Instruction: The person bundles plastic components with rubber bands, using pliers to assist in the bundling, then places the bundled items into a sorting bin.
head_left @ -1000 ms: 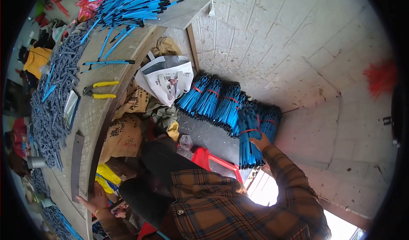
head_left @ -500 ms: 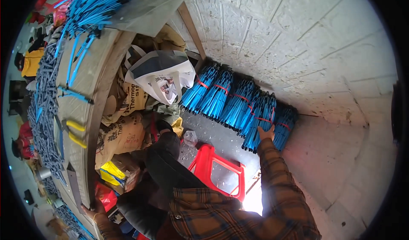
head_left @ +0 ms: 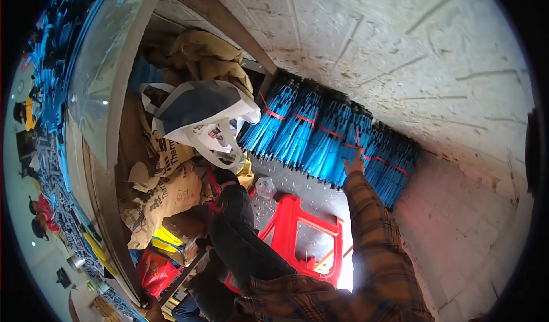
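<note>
Several bundles of thin blue rods (head_left: 329, 142) with black ends lean in a row against the wall, each tied with a red band. My right hand (head_left: 354, 164) touches a bundle right of the row's middle, close to its red band; the thumb and a finger look spread. To its right stand more tied rods (head_left: 392, 176). My left hand (head_left: 153, 310) is at the lower left beside the worktable's edge (head_left: 123, 265), its fingers mostly hidden.
A red plastic stool (head_left: 280, 225) stands near my leg. Under the worktable are a white and grey tote bag (head_left: 200, 113), brown sacks (head_left: 171, 193) and a red bag (head_left: 155, 273). Grey parts (head_left: 57, 190) and yellow-handled pliers (head_left: 97, 253) lie on the table. A crumpled clear bag (head_left: 265, 187) is on the floor.
The view has shifted, bringing the table edge closer. My right hand has moved up and left along the row, off a bundle that stuck out in front; the right-hand bundles now stand more in line.
</note>
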Demonstrator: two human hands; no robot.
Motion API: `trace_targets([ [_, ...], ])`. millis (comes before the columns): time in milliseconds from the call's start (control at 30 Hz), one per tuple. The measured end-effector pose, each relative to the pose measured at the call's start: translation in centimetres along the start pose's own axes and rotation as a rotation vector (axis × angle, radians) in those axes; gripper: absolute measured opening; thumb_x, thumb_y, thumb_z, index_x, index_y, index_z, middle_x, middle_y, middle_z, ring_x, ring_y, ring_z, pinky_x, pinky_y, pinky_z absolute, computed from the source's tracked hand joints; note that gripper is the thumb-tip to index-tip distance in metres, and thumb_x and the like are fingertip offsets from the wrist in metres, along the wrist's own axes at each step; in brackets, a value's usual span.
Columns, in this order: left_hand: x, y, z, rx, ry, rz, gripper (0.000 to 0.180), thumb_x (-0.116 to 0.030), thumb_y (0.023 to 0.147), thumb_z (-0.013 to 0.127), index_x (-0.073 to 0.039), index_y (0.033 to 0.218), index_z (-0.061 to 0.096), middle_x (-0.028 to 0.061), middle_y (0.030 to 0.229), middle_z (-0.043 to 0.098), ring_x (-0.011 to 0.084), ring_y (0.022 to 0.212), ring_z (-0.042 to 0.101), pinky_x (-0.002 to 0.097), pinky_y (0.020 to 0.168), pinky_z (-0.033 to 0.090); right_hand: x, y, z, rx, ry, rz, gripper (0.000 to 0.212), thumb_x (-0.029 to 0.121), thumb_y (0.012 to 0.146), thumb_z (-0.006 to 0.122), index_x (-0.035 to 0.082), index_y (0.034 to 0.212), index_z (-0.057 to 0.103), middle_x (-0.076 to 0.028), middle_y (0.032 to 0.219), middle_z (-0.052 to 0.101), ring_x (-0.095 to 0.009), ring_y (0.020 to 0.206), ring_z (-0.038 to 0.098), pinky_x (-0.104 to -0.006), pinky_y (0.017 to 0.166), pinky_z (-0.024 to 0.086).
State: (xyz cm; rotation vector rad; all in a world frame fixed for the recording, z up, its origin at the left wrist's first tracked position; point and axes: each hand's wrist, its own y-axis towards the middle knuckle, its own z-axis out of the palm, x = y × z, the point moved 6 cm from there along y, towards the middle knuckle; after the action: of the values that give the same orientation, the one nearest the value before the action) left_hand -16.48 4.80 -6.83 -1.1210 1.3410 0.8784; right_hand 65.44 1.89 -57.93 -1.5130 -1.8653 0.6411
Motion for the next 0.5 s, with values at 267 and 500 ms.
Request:
trace_targets([
  [267, 0.4, -2.7, 1.3, -0.107, -0.268, -0.185, 0.052, -0.039, 0.077, 0.060, -0.008, 0.118, 0.049, 0.0133, 0.113, 0.054, 0.0289, 0.098, 0.053, 0.0397, 0.076, 0.049, -2.2, 1.6, 0.0, 0.117, -0.092, 0.220, 0.102, 0.036, 0.071, 0.069, 0.021, 0.141, -0.005, -0.031, 0.133, 0.029, -0.044, 0.114, 0.044, -0.0450, 0.092, 0.041],
  [500, -4.0, -0.4, -2.2, -0.030, 0.164, 0.269, 0.048, -0.036, 0.080, 0.057, -0.009, 0.119, 0.048, 0.0145, 0.113, 0.054, 0.0280, 0.103, 0.052, 0.0366, 0.082, 0.048, 2.2, 0.0, 2.0, 0.094, 0.174, -0.117, 0.109, 0.045, 0.064, 0.071, 0.013, 0.141, 0.000, -0.030, 0.132, 0.032, -0.042, 0.118, 0.040, -0.0452, 0.097, 0.036],
])
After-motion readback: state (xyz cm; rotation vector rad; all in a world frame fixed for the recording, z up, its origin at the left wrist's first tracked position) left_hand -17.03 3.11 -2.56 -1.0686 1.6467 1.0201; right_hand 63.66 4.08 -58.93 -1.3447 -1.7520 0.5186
